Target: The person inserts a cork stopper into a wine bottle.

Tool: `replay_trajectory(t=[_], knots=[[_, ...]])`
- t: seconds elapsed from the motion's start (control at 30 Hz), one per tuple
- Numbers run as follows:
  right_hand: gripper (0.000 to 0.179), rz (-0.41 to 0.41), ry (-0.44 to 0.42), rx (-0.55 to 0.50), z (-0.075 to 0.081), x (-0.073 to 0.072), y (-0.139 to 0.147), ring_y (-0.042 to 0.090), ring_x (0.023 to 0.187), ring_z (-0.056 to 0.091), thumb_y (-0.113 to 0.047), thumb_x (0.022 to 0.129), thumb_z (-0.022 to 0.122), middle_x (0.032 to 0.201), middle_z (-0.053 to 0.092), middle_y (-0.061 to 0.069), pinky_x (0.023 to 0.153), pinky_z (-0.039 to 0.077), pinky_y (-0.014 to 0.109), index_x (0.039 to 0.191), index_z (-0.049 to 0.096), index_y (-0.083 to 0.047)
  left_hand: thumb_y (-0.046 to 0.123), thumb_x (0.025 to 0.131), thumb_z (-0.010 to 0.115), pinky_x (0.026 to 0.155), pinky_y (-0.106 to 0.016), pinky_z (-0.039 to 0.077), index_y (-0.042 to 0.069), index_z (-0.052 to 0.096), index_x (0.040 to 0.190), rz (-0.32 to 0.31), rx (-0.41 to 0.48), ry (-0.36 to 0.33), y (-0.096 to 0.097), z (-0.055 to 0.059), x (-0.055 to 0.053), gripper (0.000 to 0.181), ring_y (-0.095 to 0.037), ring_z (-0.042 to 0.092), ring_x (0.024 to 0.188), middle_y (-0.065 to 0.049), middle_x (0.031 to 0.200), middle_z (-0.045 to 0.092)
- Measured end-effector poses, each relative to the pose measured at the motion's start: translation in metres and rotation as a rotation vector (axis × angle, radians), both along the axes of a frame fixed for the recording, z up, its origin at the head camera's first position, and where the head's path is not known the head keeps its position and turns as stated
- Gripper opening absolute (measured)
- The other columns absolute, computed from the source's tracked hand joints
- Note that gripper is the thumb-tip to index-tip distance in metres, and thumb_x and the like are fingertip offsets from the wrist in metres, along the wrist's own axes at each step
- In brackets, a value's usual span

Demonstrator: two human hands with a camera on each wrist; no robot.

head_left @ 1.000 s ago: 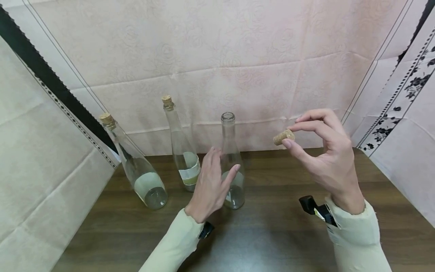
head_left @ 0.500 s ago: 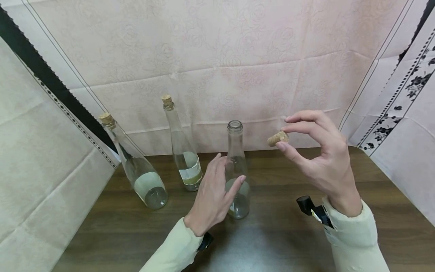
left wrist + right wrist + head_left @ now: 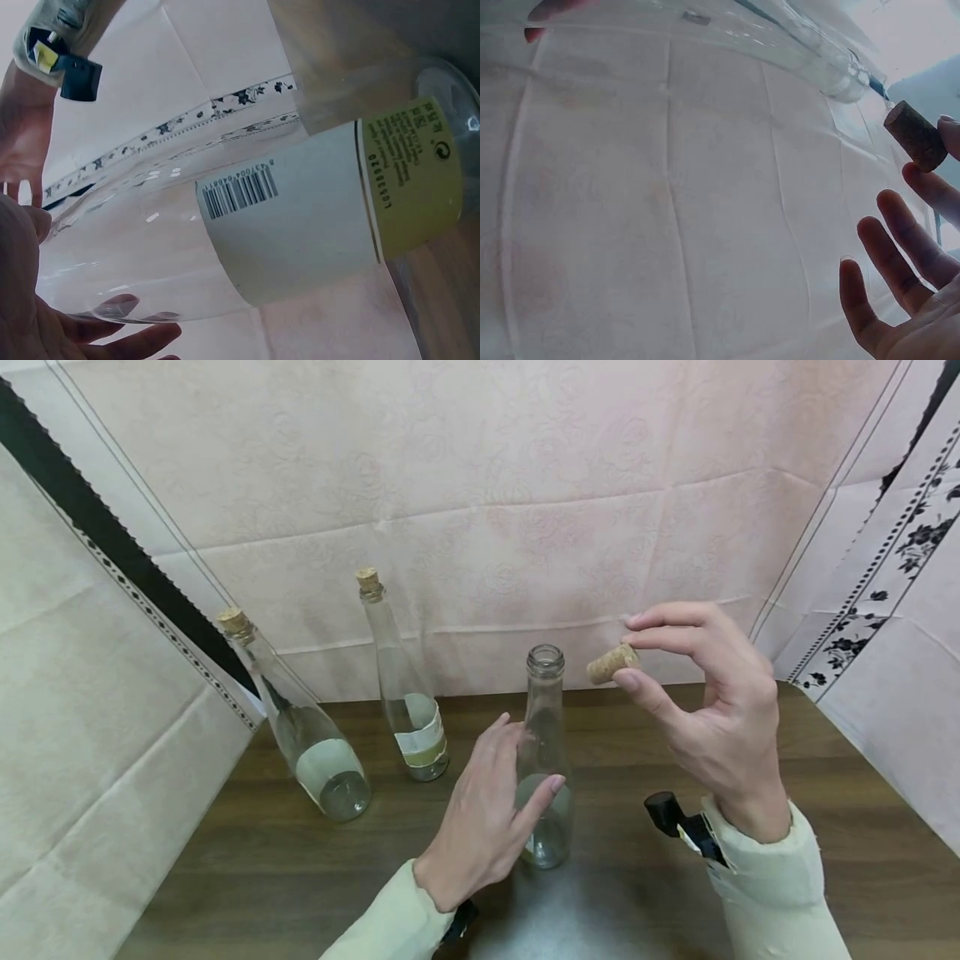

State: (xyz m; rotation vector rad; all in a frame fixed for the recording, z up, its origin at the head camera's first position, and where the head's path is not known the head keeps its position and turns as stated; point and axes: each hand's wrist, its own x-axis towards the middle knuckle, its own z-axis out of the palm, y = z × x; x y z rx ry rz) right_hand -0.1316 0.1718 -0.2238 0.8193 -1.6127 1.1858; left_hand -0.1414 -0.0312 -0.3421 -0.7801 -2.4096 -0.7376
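An uncorked clear glass bottle [image 3: 545,727] stands upright on the table in the head view. My left hand [image 3: 491,806] holds its body, thumb on the near side and fingers round the far side. In the left wrist view, that bottle [image 3: 135,240] shows a white and yellow-green label [image 3: 292,217] with a barcode. Between thumb and fingertips, my right hand [image 3: 708,702] pinches a cork [image 3: 612,664], tilted nearly sideways. The cork is just right of the bottle's mouth and apart from it. In the right wrist view, the cork [image 3: 916,136] is at the fingertips, with the other fingers spread.
Two corked glass bottles stand to the left: one farther back [image 3: 405,693], the other at far left [image 3: 307,735]. Pale patterned cloth [image 3: 487,510] hangs behind the wooden table [image 3: 247,877] and along both sides.
My left hand has brought the uncorked bottle rightward and nearer to me. The right hand, with the cork, has shifted slightly left. The corked bottles stay put.
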Motion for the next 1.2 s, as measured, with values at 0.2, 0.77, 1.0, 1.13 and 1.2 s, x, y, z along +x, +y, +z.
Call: replay_trajectory(t=[0.2, 0.77, 1.0, 1.13, 1.2], knots=[[0.031, 0.044, 0.066, -0.054, 0.001, 0.001, -0.008, 0.020, 0.096, 0.064, -0.017, 0.082, 0.076, 0.100, 0.070, 0.017, 0.090, 0.047, 0.026, 0.090, 0.068, 0.012, 0.053, 0.097, 0.044, 0.116, -0.034, 0.030, 0.008, 0.043, 0.135, -0.034, -0.018, -0.009, 0.005, -0.001, 0.009, 0.059, -0.015, 0.029, 0.144, -0.004, 0.134, 0.053], [0.030, -0.031, 0.067, 0.003, 0.003, 0.011, -0.013, 0.019, 0.098, 0.061, -0.020, 0.083, 0.074, 0.102, 0.065, 0.021, 0.088, 0.045, 0.025, 0.093, 0.071, 0.008, 0.054, 0.097, 0.040, 0.118, -0.027, 0.024, 0.010, 0.049, 0.130, -0.083, -0.085, -0.020, 0.011, 0.001, 0.027, 0.055, -0.011, 0.022, 0.146, -0.001, 0.139, 0.049], [0.027, -0.077, 0.044, 0.039, 0.003, 0.015, -0.012, 0.018, 0.098, 0.060, -0.021, 0.085, 0.072, 0.104, 0.062, 0.021, 0.081, 0.043, 0.021, 0.098, 0.073, 0.003, 0.055, 0.097, 0.041, 0.117, -0.027, 0.026, 0.012, 0.050, 0.127, -0.090, -0.085, -0.019, 0.012, 0.002, 0.027, 0.054, -0.011, 0.023, 0.146, -0.001, 0.138, 0.049], [0.028, -0.069, 0.030, 0.049, 0.002, 0.014, -0.015, 0.018, 0.099, 0.057, -0.023, 0.090, 0.067, 0.105, 0.060, 0.022, 0.083, 0.043, 0.023, 0.101, 0.073, 0.002, 0.056, 0.097, 0.041, 0.118, -0.027, 0.025, 0.012, 0.050, 0.126, -0.086, -0.081, -0.018, 0.012, 0.003, 0.027, 0.054, -0.011, 0.023, 0.146, -0.001, 0.138, 0.050], [0.029, -0.071, 0.026, 0.050, 0.001, 0.012, -0.017, 0.017, 0.099, 0.056, -0.025, 0.093, 0.063, 0.105, 0.058, 0.022, 0.083, 0.043, 0.024, 0.102, 0.073, 0.001, 0.056, 0.096, 0.041, 0.118, -0.027, 0.025, 0.012, 0.051, 0.126, -0.081, -0.079, -0.018, 0.011, 0.003, 0.027, 0.054, -0.012, 0.023, 0.146, -0.001, 0.138, 0.050]])
